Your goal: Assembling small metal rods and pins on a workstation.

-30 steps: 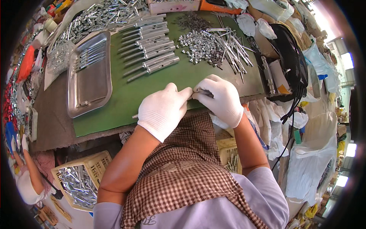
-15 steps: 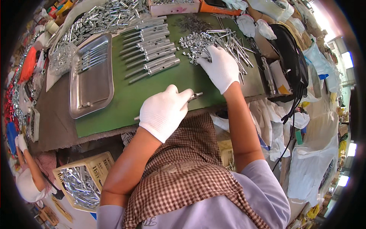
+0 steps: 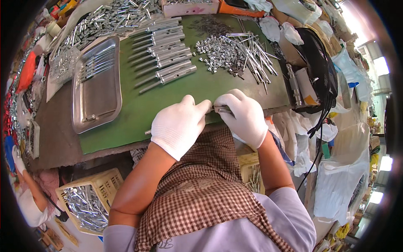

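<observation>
White-gloved, the right hand (image 3: 245, 115) is back from the heap of small metal pieces (image 3: 220, 54) beyond it, pinching a small part against the thin metal rod (image 3: 147, 132) that the left hand (image 3: 178, 126) is gripping closed; joining is resuming.

Left hand (image 3: 178, 126) and right hand (image 3: 243, 115): white knit cloth gloves, matt, fine-ribbed. Between the fingertips, a thin rod (image 3: 221, 109), bright metal, glossy.

Mat (image 3: 138, 113) on the bench: green, matt, smooth, looks like rubber or plastic sheet. Bench edge (image 3: 54, 143) at left: brown, dull, worn; material unclear.

Tray (image 3: 95, 90), left: sheet metal, brushed, soft sheen.

Row of tubes (image 3: 166, 56), far: silvery metal, smooth, reflective. Heap of small parts (image 3: 220, 52) and long pins (image 3: 256, 56), far right: bare metal, shiny.

Basket (image 3: 90, 201), near left: yellowish plastic lattice, matt, holding glossy metal pieces.

Lap cloth (image 3: 201, 189): brown-and-white checked woven fabric, matt.

Bags (image 3: 336, 180), right: white plastic film, slightly glossy, crumpled.
</observation>
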The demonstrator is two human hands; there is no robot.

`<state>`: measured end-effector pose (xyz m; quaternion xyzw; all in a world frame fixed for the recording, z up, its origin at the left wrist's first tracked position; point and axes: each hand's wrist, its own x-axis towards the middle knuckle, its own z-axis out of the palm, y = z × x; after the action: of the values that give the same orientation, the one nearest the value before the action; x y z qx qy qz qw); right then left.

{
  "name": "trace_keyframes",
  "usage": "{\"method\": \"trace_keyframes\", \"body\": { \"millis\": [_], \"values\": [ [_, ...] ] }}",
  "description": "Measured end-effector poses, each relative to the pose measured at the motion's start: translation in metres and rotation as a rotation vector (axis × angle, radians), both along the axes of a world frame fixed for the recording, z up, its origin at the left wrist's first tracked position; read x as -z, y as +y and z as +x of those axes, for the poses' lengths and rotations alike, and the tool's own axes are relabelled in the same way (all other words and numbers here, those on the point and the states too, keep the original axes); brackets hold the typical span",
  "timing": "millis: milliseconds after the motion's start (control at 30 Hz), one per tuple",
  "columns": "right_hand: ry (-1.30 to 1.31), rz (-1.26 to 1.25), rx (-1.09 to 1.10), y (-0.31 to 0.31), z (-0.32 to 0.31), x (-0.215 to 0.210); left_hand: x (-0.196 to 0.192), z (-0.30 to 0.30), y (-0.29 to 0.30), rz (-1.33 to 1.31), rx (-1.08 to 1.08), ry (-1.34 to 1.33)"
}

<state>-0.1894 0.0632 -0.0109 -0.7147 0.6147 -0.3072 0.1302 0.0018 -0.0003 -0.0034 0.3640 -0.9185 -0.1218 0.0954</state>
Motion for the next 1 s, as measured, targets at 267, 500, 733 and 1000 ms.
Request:
{"method": "trace_keyframes", "body": {
  "millis": [267, 500, 733, 1000],
  "values": [
    [0.019, 0.130, 0.082, -0.005, 0.004, -0.004, 0.003, 0.000, 0.001, -0.001, -0.002, 0.038],
    [-0.003, 0.238, 0.047, -0.011, -0.005, -0.005, 0.001, 0.004, -0.004, -0.050, 0.077, 0.004],
    [-1.278, 0.234, 0.076, -0.027, 0.005, 0.002, -0.003, 0.001, -0.005, -0.030, 0.106, -0.066],
    [-1.782, -0.065, -0.138, -0.040, 0.025, 0.018, -0.004, -0.001, -0.004, -0.003, 0.093, -0.133]
  ]
}}
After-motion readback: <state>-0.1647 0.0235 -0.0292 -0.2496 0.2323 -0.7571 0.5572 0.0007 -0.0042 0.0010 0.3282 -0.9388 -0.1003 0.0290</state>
